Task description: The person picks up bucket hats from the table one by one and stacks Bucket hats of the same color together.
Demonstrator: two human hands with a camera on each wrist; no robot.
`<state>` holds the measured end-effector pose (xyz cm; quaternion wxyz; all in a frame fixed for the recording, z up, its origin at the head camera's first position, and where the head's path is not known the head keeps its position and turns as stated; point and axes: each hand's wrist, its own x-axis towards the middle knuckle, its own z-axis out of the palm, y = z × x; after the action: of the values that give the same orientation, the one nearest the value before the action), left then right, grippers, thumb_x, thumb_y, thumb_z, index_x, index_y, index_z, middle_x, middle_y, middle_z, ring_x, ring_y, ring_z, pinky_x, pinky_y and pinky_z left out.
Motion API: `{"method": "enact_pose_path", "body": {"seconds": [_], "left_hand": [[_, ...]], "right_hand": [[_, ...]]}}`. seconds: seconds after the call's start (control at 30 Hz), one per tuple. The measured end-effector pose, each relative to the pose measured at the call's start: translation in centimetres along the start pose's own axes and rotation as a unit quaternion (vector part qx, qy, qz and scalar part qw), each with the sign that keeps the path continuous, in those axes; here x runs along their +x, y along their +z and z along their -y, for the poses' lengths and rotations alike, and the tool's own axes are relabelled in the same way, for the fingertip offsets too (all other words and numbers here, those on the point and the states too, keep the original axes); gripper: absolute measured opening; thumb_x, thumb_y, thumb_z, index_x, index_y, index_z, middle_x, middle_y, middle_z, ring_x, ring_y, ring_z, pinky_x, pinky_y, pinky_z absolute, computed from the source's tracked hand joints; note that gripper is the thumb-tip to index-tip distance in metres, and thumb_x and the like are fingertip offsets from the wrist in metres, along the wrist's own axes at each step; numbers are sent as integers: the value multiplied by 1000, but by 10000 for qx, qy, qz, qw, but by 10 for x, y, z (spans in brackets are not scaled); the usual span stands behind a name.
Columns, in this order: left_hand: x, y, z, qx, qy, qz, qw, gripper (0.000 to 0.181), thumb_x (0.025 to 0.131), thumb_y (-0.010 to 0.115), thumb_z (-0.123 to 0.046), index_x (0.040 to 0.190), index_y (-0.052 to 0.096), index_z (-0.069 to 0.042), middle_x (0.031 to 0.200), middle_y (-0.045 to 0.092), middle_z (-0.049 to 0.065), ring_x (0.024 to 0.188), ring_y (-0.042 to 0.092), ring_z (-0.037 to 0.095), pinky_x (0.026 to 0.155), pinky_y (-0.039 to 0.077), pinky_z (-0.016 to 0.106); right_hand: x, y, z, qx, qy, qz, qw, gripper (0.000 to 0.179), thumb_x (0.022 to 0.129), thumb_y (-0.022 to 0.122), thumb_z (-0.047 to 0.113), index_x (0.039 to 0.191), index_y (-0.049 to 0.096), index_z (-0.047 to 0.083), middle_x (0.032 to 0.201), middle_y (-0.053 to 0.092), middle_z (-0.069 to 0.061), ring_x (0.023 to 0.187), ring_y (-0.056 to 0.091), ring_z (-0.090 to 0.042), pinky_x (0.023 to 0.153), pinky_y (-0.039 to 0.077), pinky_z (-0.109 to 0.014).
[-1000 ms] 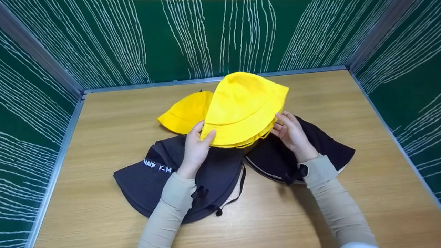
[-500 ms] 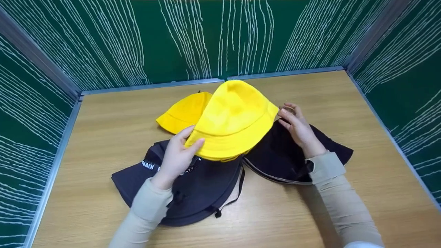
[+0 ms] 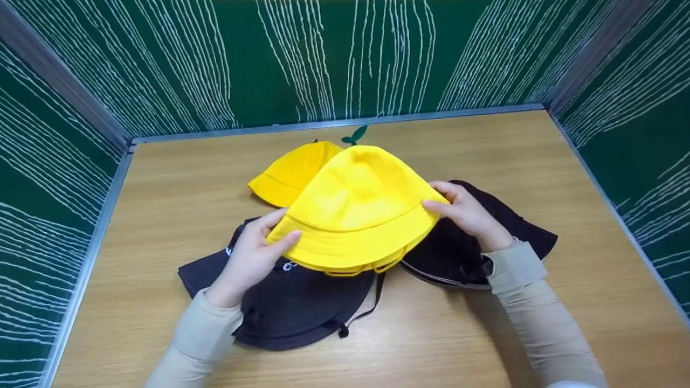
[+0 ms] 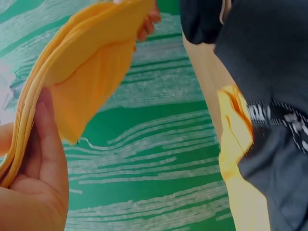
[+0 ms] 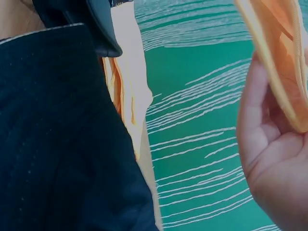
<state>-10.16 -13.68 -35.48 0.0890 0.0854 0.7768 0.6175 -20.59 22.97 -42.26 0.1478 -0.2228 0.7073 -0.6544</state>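
A bright yellow bucket hat (image 3: 356,199) with a green sprout on its crown is held up, folded flat, above the table. My left hand (image 3: 250,258) pinches the left end of its brim, thumb in front and fingers behind. At the opposite end, my right hand (image 3: 466,213) grips the brim between thumb and fingers. In the left wrist view the layered brim (image 4: 29,110) lies between thumb and fingers. The right wrist view shows the hat's edge (image 5: 269,62) in the right hand. Beneath are a dark grey hat (image 3: 307,307) and a black hat (image 3: 431,258).
Another yellow hat (image 3: 294,172) lies behind on the wooden table (image 3: 178,183), partly covered by the held one. A black cord (image 3: 372,307) with a toggle trails from the grey hat. Green walls (image 3: 248,70) with white wavy lines enclose the table's back and sides.
The held yellow hat has come lower and nearer, turning until its brim faces front and the sprout shows. My left hand moved left and down; the right hand's thumb now lies over the brim.
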Motion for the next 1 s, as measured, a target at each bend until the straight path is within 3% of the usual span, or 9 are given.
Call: {"method": "enact_pose_path", "body": {"seconds": [0.17,0.3,0.47,0.6,0.7,0.83,0.9,1.0], "left_hand": [[-2,-11,8,-24,-366,563,9977,49,94,58,-18,138,42,-1,123,59,18,95,63,16,84,52,22],[-5,-17,12,-496,-606,1088,9910,54,97,53,-22,142,31,0,129,55,22,105,61,16,89,50,23],[-11,-23,14,-619,-771,1075,9893,55,100,46,-27,143,27,1,130,54,22,106,58,11,92,45,21],[-14,-26,12,-710,-556,1053,9903,54,99,47,-20,141,27,6,130,53,23,105,58,10,92,45,20],[-11,-26,10,-831,-470,689,9930,52,95,54,-8,138,31,8,123,57,18,100,61,10,89,48,20],[-1,-28,4,-609,-539,-339,9961,41,89,58,1,128,45,8,104,62,4,86,61,7,79,51,19],[7,-32,1,-457,-509,-866,9939,33,89,59,2,120,52,7,97,62,0,81,60,7,75,51,18],[19,-42,-4,-265,-400,-1398,9890,25,89,59,0,113,57,7,92,63,-2,77,60,7,74,51,19]], "right_hand": [[-1,5,6,-479,-151,137,9986,26,90,57,-2,116,58,-5,89,66,2,71,65,-10,65,56,-22],[-2,9,9,-619,-228,-150,9977,25,90,57,-3,115,59,-3,89,66,3,69,64,-9,65,55,-21],[-4,13,11,-501,-494,-389,9968,28,90,56,-5,110,63,14,87,65,4,68,63,-8,63,54,-20],[-5,18,13,-350,-633,-516,9960,30,91,56,-4,109,63,20,87,64,4,68,62,-8,63,53,-19],[-3,22,14,-138,-570,-752,9954,29,91,56,-3,109,64,18,87,64,3,68,62,-8,63,54,-20],[4,29,18,131,-320,-1175,9925,25,91,56,-2,111,63,11,89,64,0,70,63,-10,64,54,-21],[10,32,21,81,-198,-1315,9911,25,92,57,2,116,61,6,91,63,-1,72,62,-11,65,54,-22],[20,35,28,-185,-74,-1344,9907,33,92,59,10,124,56,-1,96,62,-1,75,61,-12,68,54,-22]]}}
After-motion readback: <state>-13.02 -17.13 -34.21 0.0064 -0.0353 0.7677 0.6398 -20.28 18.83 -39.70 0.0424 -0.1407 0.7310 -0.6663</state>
